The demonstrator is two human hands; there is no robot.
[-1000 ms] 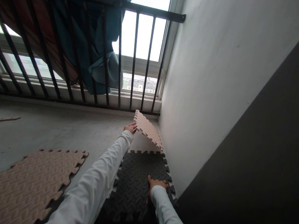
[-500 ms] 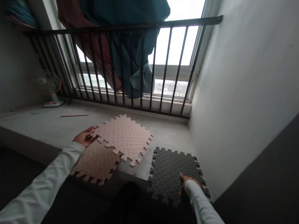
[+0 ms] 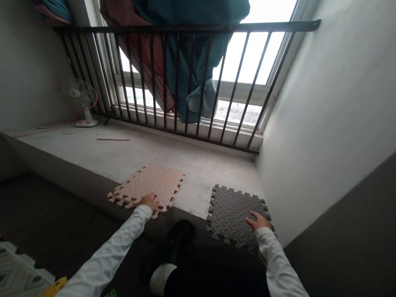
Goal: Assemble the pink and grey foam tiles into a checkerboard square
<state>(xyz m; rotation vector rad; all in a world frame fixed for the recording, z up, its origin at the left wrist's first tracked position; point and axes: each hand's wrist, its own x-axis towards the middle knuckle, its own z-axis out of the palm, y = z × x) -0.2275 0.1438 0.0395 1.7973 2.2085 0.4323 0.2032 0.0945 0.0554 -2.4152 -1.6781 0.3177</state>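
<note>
A pink foam puzzle mat (image 3: 161, 182) with a ribbed top and toothed edges lies on the ledge, its near corners jutting past the front edge. My left hand (image 3: 149, 202) rests on the near part of this mat, fingers loosely spread. Right of it, a dark grey foam puzzle mat (image 3: 236, 214) also overhangs the ledge. Over its right side is my right hand (image 3: 259, 221), thumb and forefinger apart, gripping nothing. Whether a second pink mat is beneath the upper one is hidden.
A black railing (image 3: 189, 80) runs before the window, with a teal and pink curtain (image 3: 194, 53) behind it. On the ledge (image 3: 66, 144) are a small fan (image 3: 85, 109) and a thin stick (image 3: 113, 139). A patterned mat (image 3: 3, 266) lies at lower left.
The raised pink mat has come down over the spot of the lower brownish-pink one, of which nothing separate shows now. My left hand moved right onto it. The view shifted slightly left.
</note>
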